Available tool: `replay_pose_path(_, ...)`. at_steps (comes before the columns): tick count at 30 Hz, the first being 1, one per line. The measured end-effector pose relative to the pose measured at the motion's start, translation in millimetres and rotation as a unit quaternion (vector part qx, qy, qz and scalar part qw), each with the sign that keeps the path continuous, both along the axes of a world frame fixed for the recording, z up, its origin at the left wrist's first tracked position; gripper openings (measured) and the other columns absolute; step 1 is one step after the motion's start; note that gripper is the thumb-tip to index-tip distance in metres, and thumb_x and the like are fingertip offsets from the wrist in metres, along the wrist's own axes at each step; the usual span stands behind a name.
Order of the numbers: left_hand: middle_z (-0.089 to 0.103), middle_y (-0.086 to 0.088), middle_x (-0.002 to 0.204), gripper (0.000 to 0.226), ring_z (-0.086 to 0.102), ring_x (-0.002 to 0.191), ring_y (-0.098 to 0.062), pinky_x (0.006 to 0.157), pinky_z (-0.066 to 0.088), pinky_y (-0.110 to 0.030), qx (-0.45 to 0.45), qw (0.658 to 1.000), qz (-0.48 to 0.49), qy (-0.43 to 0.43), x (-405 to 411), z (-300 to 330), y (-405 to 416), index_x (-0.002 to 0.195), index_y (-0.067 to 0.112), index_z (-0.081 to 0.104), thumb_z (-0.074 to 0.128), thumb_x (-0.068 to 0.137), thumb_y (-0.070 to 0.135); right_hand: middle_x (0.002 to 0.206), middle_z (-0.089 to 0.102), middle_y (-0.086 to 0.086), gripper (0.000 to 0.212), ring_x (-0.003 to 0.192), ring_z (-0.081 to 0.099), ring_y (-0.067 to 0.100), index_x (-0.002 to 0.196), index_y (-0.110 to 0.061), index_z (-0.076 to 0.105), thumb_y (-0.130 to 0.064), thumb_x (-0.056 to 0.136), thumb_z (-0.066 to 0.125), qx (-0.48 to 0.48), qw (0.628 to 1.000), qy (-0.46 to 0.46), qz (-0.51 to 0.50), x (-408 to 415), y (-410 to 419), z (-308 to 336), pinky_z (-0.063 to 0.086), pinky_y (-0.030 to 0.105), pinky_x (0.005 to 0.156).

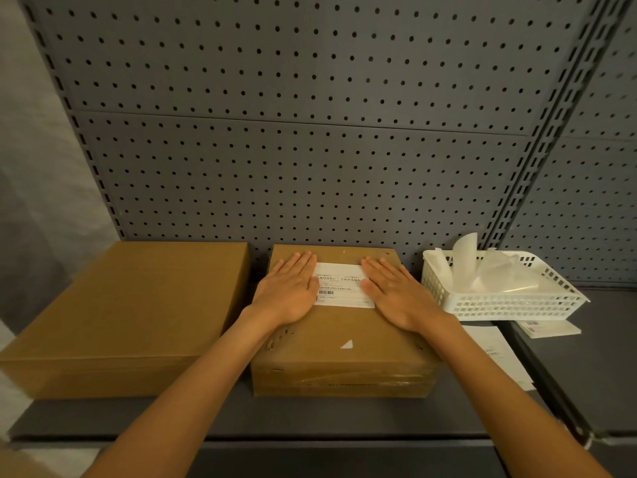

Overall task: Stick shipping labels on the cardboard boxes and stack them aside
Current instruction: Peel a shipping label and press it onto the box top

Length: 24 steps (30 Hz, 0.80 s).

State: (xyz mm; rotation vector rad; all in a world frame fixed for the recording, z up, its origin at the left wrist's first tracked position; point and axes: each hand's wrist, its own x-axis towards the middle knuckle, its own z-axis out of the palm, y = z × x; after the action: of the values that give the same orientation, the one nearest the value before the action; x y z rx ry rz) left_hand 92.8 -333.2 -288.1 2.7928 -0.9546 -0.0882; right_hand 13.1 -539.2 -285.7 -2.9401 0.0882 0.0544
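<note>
Both palms were laid flat, fingers straight and gripping nothing, on the top of the taped cardboard box (344,343) at the middle of the dark shelf (310,419). The left hand (287,293) was pressed over the left edge of the shipping label (343,286), and the right hand (396,294) over its right edge; the label lay near the box's far edge, just in front of the pegboard (293,132).

A crease or trapped bubble could be left, it was judged, if the palms were swept unevenly, and a corner could lift where the lid is scuffed or taped.

Two cardboard boxes were counted: the labelled one and a larger plain box (127,312) just beside it on the left, no label visible. One white plastic basket (510,305) holding peeled backing sheets (482,270) stood at the right. At least two more label sheets (496,353) lay on the shelf near the basket.
</note>
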Motion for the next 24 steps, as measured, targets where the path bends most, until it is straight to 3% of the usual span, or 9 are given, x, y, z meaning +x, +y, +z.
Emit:
replay_pose_path(11,-0.008,0.003,0.159,0.053,-0.01,0.146,-0.012,0.119,-0.006,-0.034,0.027,0.999,-0.021,-0.003,8,12,-12,0.152,0.019,-0.002,0.014,0.103,0.033,0.16,0.0,-0.011,0.055,0.146,-0.006,0.006,0.152,-0.028,0.003,-0.047,0.101,0.011,0.005,1.0,-0.016,-0.007,1,3,-4,-0.005,0.031,0.119)
replay_pose_path(24,-0.012,0.011,0.157,0.055,-0.013,0.144,-0.004,0.116,-0.01,-0.027,0.013,0.999,-0.045,0.025,-25,8,26,0.15,0.026,-0.007,0.013,0.102,0.044,0.16,-0.001,-0.011,0.054,0.146,-0.005,0.006,0.152,-0.028,0.003,-0.046,0.101,0.012,0.003,1.0,-0.011,-0.015,2,3,-5,-0.004,0.032,0.12)
